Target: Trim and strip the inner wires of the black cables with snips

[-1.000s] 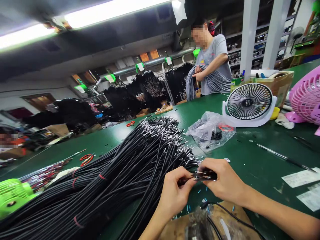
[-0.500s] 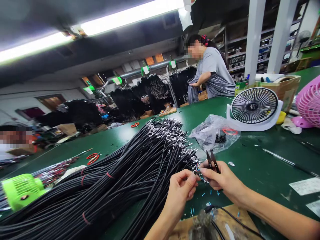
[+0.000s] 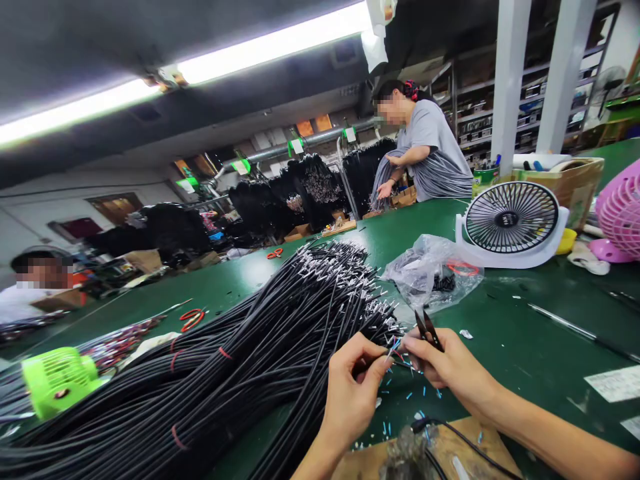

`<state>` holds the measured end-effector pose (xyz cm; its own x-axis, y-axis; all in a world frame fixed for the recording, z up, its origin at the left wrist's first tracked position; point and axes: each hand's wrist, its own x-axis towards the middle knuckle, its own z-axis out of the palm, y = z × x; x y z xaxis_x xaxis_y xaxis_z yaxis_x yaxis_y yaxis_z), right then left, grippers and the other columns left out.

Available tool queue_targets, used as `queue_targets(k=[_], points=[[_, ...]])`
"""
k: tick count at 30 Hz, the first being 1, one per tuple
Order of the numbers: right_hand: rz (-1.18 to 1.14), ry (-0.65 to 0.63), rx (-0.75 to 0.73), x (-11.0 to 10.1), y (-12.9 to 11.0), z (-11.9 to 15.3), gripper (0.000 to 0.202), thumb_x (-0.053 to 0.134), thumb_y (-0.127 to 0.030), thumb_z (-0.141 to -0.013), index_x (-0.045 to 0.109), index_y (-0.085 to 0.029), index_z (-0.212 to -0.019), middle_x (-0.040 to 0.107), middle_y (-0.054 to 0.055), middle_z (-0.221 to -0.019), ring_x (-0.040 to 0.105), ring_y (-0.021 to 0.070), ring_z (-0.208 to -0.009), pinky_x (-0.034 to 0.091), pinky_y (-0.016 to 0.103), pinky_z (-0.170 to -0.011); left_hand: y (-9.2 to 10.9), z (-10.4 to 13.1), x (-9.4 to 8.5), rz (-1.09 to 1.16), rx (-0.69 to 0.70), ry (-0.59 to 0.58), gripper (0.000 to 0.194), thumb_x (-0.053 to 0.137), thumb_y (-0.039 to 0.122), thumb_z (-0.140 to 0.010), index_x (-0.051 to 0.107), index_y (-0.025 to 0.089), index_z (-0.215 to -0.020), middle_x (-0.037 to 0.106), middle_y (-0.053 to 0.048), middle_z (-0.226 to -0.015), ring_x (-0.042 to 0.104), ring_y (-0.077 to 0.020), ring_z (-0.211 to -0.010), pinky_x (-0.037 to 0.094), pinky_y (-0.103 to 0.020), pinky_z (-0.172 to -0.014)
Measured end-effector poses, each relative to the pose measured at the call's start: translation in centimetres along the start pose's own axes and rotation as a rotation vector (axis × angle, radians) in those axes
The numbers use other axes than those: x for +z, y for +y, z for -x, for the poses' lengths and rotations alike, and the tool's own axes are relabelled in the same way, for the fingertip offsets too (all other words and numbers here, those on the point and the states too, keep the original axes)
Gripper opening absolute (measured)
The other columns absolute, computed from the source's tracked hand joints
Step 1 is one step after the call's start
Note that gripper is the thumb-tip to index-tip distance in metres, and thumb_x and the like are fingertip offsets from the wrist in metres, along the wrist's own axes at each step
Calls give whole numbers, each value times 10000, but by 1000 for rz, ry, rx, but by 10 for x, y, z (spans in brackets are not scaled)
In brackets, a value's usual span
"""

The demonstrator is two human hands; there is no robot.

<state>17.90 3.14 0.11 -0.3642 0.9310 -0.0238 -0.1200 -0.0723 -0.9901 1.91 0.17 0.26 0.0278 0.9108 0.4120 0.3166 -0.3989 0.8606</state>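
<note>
Thumb and fingers of my left hand pinch a dark cable end, from which thin coloured wires stick out. Just to the right, my right hand has its fingertips at those wires and holds small dark scissors, blades pointing up. Beside both hands lies a large bundle of black cables with pale stripped ends, tied in places with red bands. Small blue offcuts are scattered on the green table below the hands.
A clear plastic bag, a white fan and a pink fan stand beyond my right hand. Left are a green fan and red-handled scissors. A wooden board lies nearest me. Across the table, a person holds grey cables.
My hands have moved slightly apart, and the coloured wires between them now show more. The person across the table has lowered one hand along the grey cables.
</note>
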Motion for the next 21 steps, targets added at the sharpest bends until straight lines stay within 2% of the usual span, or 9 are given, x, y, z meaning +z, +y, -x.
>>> queue_targets(k=[2,4,8,12,17,19,21], points=[[42,-6,-39,-2,-1,2,415,531,-553,-757,502,-161,-626,387,-65,-497,228,45,-379,157,209,-371,2,2,-2,-212,170,17,122,584,163,-806,612,145,-689,539,-2,-624,478,-113,-561,343,-213,-515],[163,-9,-138,-5,-3,4,426,482,-536,-807,464,-171,-587,356,-61,-506,265,66,-427,194,221,-409,3,4,-2,-340,325,15,106,563,108,-806,625,143,-728,561,-20,-641,510,-125,-575,368,-220,-525],[497,55,-354,-8,-7,7,398,489,-398,-848,387,-180,-531,309,-56,-531,290,97,-527,232,240,-494,0,7,1,-497,552,15,126,553,39,-796,641,127,-810,559,-28,-604,497,-117,-512,384,-216,-487],[593,84,-406,-5,-7,11,316,493,-305,-850,483,-166,-566,404,-41,-538,342,108,-532,265,242,-505,-3,9,2,-555,603,81,151,564,10,-783,641,125,-842,550,-24,-583,493,-114,-489,399,-215,-472],[571,51,-425,-7,-9,15,336,471,-371,-877,569,-165,-630,513,-12,-576,452,131,-562,343,243,-523,1,9,0,-505,652,176,195,571,-24,-763,633,124,-874,577,-35,-619,523,-117,-516,428,-216,-477],[550,65,-405,-11,-11,16,306,449,-407,-892,623,-171,-806,584,10,-666,530,155,-645,409,257,-596,3,8,-1,-490,680,207,205,576,-30,-755,630,124,-879,583,-34,-621,533,-119,-523,437,-219,-479],[547,74,-396,-13,-12,16,311,432,-410,-906,605,-194,-1047,642,37,-815,587,182,-786,450,292,-724,4,9,-2,-479,707,231,211,583,-29,-748,628,129,-879,591,-31,-624,542,-120,-525,445,-222,-480]])
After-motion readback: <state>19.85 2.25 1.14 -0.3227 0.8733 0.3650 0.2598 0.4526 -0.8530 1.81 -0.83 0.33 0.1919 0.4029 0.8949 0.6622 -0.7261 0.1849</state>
